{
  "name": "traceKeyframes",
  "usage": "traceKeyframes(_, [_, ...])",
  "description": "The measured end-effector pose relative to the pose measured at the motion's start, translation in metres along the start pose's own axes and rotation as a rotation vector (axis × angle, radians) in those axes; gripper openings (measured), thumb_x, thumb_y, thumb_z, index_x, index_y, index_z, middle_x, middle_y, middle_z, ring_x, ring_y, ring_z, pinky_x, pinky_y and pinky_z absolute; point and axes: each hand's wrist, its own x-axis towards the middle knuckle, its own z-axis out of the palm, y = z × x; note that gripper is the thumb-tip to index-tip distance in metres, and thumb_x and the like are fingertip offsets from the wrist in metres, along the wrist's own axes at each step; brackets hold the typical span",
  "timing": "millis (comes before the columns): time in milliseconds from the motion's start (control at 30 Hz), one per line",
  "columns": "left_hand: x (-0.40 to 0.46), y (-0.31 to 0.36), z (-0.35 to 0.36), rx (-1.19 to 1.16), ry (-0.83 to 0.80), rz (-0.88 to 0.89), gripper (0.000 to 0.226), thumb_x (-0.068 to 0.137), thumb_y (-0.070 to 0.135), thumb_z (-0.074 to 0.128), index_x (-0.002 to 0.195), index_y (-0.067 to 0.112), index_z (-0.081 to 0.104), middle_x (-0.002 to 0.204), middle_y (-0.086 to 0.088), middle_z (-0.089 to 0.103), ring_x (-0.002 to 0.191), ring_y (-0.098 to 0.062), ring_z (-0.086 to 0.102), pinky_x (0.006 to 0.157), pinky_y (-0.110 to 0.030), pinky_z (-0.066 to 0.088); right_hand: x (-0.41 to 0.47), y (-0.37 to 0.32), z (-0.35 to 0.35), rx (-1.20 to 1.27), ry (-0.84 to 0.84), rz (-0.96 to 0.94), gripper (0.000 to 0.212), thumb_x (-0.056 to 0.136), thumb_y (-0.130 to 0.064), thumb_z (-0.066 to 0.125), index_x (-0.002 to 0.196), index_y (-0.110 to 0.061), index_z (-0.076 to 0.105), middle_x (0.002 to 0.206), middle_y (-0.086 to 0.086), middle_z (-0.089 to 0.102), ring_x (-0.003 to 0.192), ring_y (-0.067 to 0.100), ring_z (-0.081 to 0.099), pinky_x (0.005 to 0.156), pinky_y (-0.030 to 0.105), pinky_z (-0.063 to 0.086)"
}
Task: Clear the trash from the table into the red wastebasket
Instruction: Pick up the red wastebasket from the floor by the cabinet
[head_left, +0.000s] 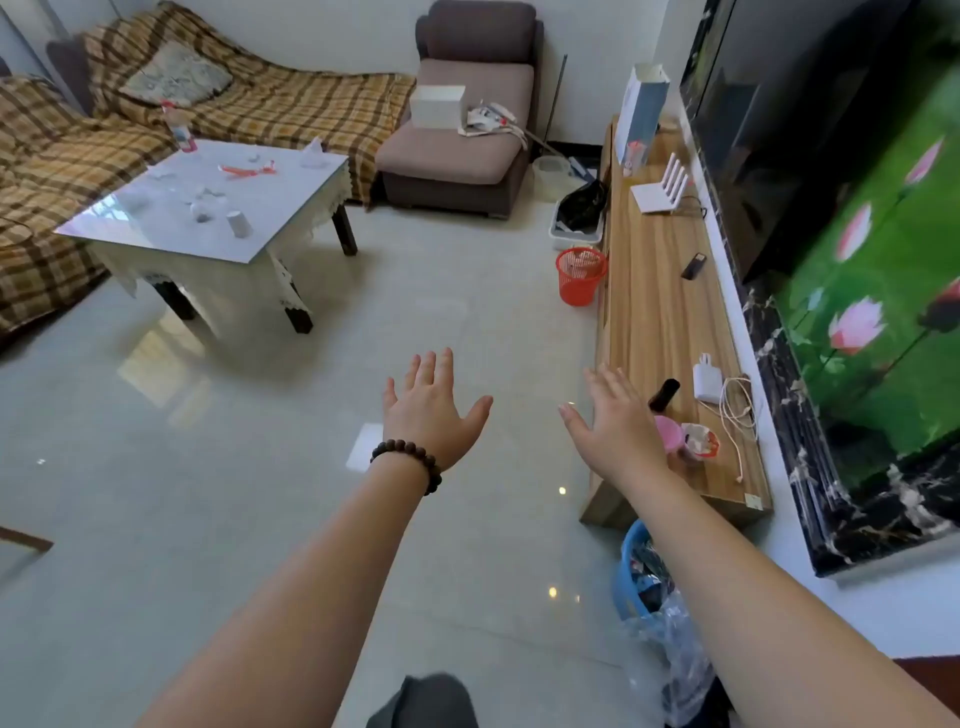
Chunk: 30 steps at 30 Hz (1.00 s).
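Both our arms stretched out over the floor, palms down. Left hand (434, 410) fingers spread, holding nothing; right hand (613, 415) same. Red basket (581, 276) sits on the floor well right of the table (156, 228), paper inside. Trash on the table: cup (239, 224), crumpled tissues (202, 205), red wrapper (247, 170).

One table (223, 228), one red wastebasket (580, 276) — two hands (428, 410).
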Motion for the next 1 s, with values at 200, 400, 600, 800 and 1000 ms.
traceKeyframes(200, [0.05, 0.003, 0.028, 0.037, -0.023, -0.013, 0.082, 0.084, 0.065, 0.029, 0.15, 0.02, 0.009, 0.157, -0.002, 0.016, 0.144, -0.016, 0.005, 0.113, -0.045, 0.003, 0.052, 0.019, 0.011, -0.019, -0.035, 0.014, 0.066, 0.095, -0.049, 0.038, 0.149, -0.016, 0.021, 0.16, 0.005, 0.015, 0.148, 0.019, 0.006, 0.118, 0.035, 0.007])
traceKeyframes(400, [0.161, -0.003, 0.057, 0.032, -0.027, -0.016, 0.082, 0.085, 0.065, 0.03, 0.15, 0.02, 0.01, 0.157, -0.002, 0.017, 0.144, -0.017, 0.006, 0.113, -0.046, 0.003, 0.161, 0.035, 0.03, -0.034, -0.041, 0.037, 0.065, 0.095, -0.047, 0.04, 0.149, -0.014, 0.022, 0.159, 0.007, 0.016, 0.147, 0.021, 0.008, 0.119, 0.037, 0.01])
traceKeyframes(600, [0.323, -0.005, 0.07, 0.042, -0.101, 0.003, 0.08, 0.087, 0.063, 0.032, 0.15, 0.019, 0.009, 0.157, -0.003, 0.017, 0.144, -0.017, 0.006, 0.113, -0.046, 0.004, 0.318, 0.041, 0.039, -0.039, -0.046, 0.126, 0.064, 0.094, -0.043, 0.045, 0.148, -0.013, 0.025, 0.159, 0.009, 0.018, 0.147, 0.023, 0.01, 0.119, 0.037, 0.013])
traceKeyframes(800, [0.484, 0.007, 0.066, 0.021, -0.131, 0.071, 0.079, 0.087, 0.061, 0.034, 0.15, 0.017, 0.011, 0.156, -0.004, 0.019, 0.144, -0.018, 0.008, 0.114, -0.047, 0.005, 0.465, 0.041, 0.026, -0.021, -0.003, 0.229, 0.064, 0.093, -0.043, 0.046, 0.146, -0.013, 0.029, 0.158, 0.008, 0.02, 0.147, 0.024, 0.013, 0.117, 0.038, 0.017])
traceKeyframes(1000, [0.603, 0.022, 0.08, 0.037, -0.169, 0.103, 0.079, 0.087, 0.061, 0.034, 0.15, 0.018, 0.01, 0.157, -0.003, 0.018, 0.144, -0.018, 0.008, 0.114, -0.047, 0.005, 0.577, 0.054, 0.022, -0.014, 0.002, 0.261, 0.063, 0.094, -0.042, 0.046, 0.146, -0.014, 0.028, 0.158, 0.009, 0.02, 0.147, 0.024, 0.013, 0.116, 0.037, 0.016])
